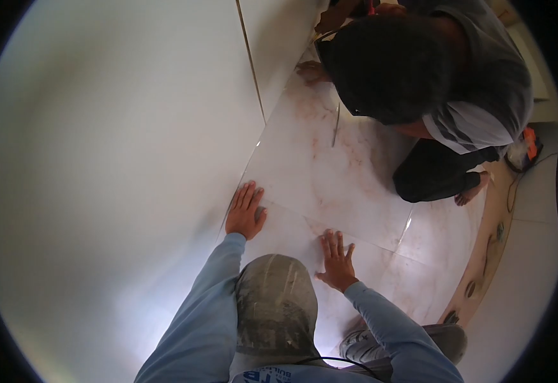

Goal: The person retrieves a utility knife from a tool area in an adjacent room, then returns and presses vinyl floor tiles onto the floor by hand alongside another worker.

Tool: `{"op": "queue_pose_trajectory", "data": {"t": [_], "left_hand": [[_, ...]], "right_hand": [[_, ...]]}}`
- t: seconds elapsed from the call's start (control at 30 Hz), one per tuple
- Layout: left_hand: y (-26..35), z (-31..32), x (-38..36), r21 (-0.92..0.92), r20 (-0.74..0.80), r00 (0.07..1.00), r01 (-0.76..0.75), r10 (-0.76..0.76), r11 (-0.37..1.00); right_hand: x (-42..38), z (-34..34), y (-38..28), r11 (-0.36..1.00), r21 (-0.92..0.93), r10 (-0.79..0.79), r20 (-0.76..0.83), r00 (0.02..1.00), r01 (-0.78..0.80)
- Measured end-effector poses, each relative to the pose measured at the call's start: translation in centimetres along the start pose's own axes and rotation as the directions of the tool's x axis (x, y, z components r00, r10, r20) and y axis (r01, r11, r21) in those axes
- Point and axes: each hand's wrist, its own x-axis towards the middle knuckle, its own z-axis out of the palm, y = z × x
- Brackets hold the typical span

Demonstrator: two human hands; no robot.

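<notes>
My left hand [246, 212] lies flat on the marbled floor tiles [292, 223], its fingers spread beside the foot of the white wall [119, 140]. Farther right, my right hand [337, 261] presses flat on the same tiled surface, fingers apart, near a joint line. Neither hand holds anything. Between my arms is my knee [276, 300] in dusty, stained trousers.
A co-worker [387, 70] crouches at the upper right, one hand [314, 72] on the tiles by the wall. A thin strip [336, 124] lies near them. Along the right edge runs a brown border [483, 255] with cables and small objects. An orange item [530, 143] sits at the far right.
</notes>
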Motion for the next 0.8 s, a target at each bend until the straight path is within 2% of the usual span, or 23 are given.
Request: {"op": "queue_pose_trajectory", "data": {"t": [0.8], "left_hand": [[-0.15,0.36,-0.12,0.027,0.003,1.000,0.001,-0.001,1.000]], "right_hand": [[0.10,0.52,0.01,1.000,-0.006,-0.001,-0.014,1.000,0.001]]}}
